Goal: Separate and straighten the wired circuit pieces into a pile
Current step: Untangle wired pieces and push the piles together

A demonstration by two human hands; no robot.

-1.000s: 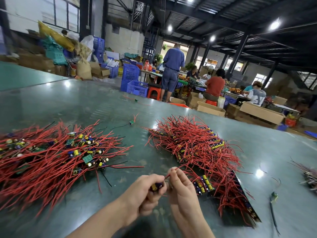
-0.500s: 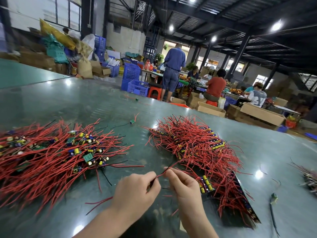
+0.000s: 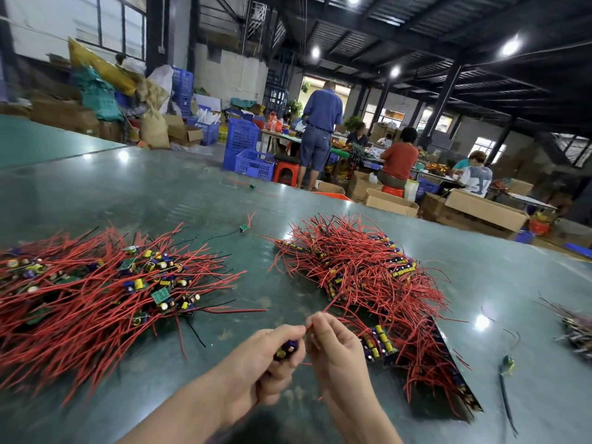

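Both hands at 6 o'clock over glossy green surface (image 3: 320, 200). Left hand (image 3: 266, 363) grips small circuit piece with yellow capacitors (image 3: 286, 350); right hand (image 3: 336, 354) pinches its thin red wire (image 3: 328, 307). Loose red-wired pile (image 3: 96, 290) at 9, neater stacked red-wired pile (image 3: 368, 277) at 2.

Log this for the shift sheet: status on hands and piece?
Left hand grips a circuit piece. Right hand pinches its red wire. Sorted pile left, tangled heap right. Nothing blocking.
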